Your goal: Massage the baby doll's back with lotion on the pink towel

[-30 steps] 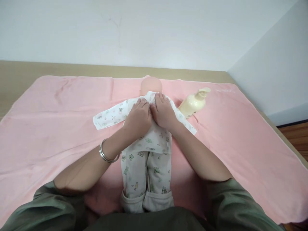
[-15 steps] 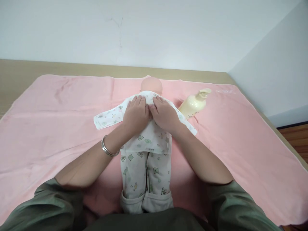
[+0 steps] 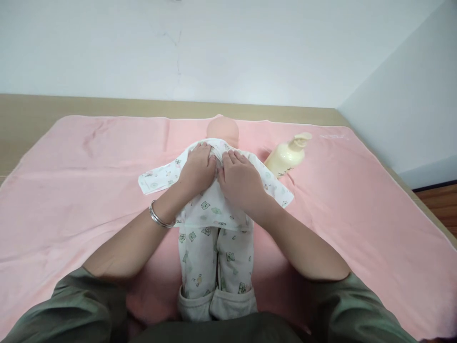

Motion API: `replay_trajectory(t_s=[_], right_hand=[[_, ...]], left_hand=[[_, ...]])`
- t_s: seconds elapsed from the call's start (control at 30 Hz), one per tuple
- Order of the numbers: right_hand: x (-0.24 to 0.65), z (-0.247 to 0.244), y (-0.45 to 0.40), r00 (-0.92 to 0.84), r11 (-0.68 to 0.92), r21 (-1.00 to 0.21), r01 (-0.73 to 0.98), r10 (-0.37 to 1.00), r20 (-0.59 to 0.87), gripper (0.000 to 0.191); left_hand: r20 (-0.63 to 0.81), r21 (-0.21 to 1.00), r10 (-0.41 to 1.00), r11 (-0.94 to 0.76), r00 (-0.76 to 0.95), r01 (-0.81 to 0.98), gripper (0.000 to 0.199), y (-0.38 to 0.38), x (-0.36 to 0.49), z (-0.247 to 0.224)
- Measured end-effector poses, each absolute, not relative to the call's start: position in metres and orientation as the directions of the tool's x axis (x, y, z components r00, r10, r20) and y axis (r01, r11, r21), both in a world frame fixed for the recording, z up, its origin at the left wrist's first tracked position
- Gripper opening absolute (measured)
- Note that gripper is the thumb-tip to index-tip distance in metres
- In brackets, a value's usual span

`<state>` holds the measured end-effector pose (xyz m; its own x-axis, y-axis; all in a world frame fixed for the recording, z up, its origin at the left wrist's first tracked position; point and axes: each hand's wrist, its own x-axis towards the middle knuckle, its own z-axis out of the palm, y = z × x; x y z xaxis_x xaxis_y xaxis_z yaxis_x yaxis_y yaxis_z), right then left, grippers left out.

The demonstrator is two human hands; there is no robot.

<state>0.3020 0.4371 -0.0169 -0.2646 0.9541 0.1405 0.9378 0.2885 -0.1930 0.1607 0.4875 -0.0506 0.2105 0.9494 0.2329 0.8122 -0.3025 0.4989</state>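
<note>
The doll [image 3: 223, 127] lies on the pink towel [image 3: 357, 214], its shirt [image 3: 214, 207] now bunched between your hands. Your right hand [image 3: 241, 181], flattened, has slid toward the doll's legs [image 3: 234, 257]; your left hand [image 3: 198, 166], also flattened, stays near its head.

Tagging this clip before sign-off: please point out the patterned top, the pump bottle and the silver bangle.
Patterned top [image 3: 214, 209]: head view, on the printed cloth below the hands [image 3: 198, 167] [image 3: 241, 183].
Pump bottle [image 3: 286, 156]: head view, on its body.
Silver bangle [image 3: 156, 219]: head view, on its metal band.
</note>
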Motion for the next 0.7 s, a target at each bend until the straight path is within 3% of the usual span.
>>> replay_trajectory(t_s=[0.23, 0.37, 0.7], right_hand=[[0.316, -0.019, 0.465, -0.214, 0.238, -0.342, 0.909, 0.971, 0.109, 0.046], [0.321, -0.03, 0.477, -0.216, 0.245, -0.267, 0.932, 0.967, 0.133, 0.055], [0.302, -0.022, 0.441, -0.238, 0.26, -0.114, 0.959, 0.954, 0.181, 0.051]], left_hand=[[0.271, 0.382, 0.932, -0.334, 0.241, 0.862, 0.054, 0.455, 0.175, -0.044], [0.27, 0.339, 0.922, -0.361, 0.277, 0.869, 0.055, 0.435, 0.185, -0.04], [0.244, 0.57, 0.958, -0.269, 0.153, 0.776, 0.057, 0.472, 0.172, -0.049]])
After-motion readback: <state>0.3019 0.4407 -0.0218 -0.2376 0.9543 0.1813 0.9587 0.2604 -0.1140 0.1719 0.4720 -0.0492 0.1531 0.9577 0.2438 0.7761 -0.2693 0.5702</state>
